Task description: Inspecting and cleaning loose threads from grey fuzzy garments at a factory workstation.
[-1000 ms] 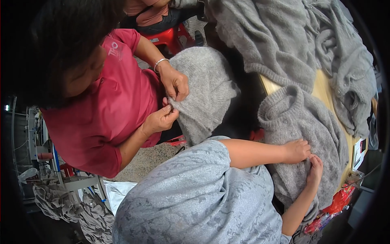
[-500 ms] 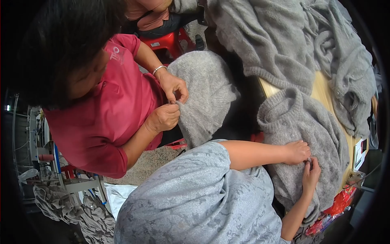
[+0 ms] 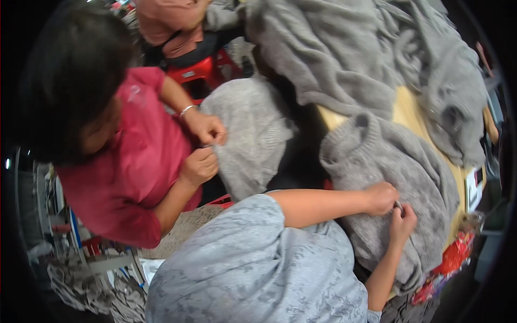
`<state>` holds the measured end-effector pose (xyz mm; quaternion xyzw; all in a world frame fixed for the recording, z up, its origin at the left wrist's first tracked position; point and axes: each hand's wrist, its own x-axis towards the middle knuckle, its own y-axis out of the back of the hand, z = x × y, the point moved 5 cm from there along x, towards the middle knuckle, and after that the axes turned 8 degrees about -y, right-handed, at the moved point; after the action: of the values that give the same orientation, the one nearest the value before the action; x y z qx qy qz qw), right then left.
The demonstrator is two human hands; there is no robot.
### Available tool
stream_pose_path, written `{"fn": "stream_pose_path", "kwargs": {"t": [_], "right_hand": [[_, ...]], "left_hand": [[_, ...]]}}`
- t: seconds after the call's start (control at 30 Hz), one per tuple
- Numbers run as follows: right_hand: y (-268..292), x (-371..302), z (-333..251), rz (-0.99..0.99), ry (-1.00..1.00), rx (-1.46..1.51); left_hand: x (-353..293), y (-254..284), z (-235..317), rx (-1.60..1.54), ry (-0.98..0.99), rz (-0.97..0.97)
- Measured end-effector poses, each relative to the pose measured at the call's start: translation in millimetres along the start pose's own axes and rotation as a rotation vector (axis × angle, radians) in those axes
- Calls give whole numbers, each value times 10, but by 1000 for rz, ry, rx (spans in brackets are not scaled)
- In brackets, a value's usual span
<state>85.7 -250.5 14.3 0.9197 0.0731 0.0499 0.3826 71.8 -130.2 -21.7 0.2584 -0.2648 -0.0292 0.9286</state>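
Note:
A grey knitted sweater (image 3: pixel 366 161) lies at my right, partly over the edge of a wooden table, its ribbed neck opening toward the far left. My left hand (image 3: pixel 381 198) is closed over the sweater's front, fingers curled down onto the knit. Just beside it, my right hand (image 3: pixel 403 222) pinches a bit of the same knit between thumb and bent fingers. The hands almost touch. A small dark spot shows between the fingertips, too blurred to name.
On my left, a person in a red shirt (image 3: pixel 129 177) works on another grey knit garment (image 3: pixel 245 134). More grey knitwear (image 3: pixel 323 59) covers the pale wooden table (image 3: pixel 412 110). Another person sits on a red stool (image 3: pixel 196 72) farther back. Red plastic packaging (image 3: pixel 455 255) hangs by the table's near end.
The whole view has shifted, so most things appear farther left. My right hand's fingers are more bent and closed than before. Both hands stay at the sweater.

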Motion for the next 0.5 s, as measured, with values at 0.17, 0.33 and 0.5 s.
{"fn": "stream_pose_path", "kwargs": {"t": [0.17,0.33,0.5], "right_hand": [[9,-4,-23,107,-43,53],[-48,31,199,32,-264,358],[-54,21,186,-102,-158,248]], "left_hand": [[47,39,-61,-94,114,-29],[66,125,-11,-100,25,-86],[47,179,25,-102,22,-107]]}}
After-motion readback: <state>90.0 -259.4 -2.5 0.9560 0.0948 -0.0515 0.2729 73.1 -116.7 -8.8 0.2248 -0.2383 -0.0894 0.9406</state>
